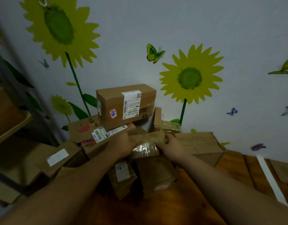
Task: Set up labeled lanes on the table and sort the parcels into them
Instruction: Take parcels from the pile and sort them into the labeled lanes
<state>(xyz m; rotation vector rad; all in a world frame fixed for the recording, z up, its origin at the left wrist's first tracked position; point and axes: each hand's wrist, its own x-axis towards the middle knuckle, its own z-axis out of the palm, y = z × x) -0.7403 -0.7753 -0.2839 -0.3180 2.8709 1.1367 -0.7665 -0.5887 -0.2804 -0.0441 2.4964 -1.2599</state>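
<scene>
Both hands, left hand (122, 144) and right hand (172, 146), grip small brown tape-wrapped parcel (146, 143) at its ends

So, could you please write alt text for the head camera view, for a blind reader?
The left hand and the right hand grip a small taped parcel by its ends, amid a pile of cardboard boxes on a wooden table. A larger labelled box tops the pile, against a wall with sunflower stickers; a white strip lies on the table.
</scene>
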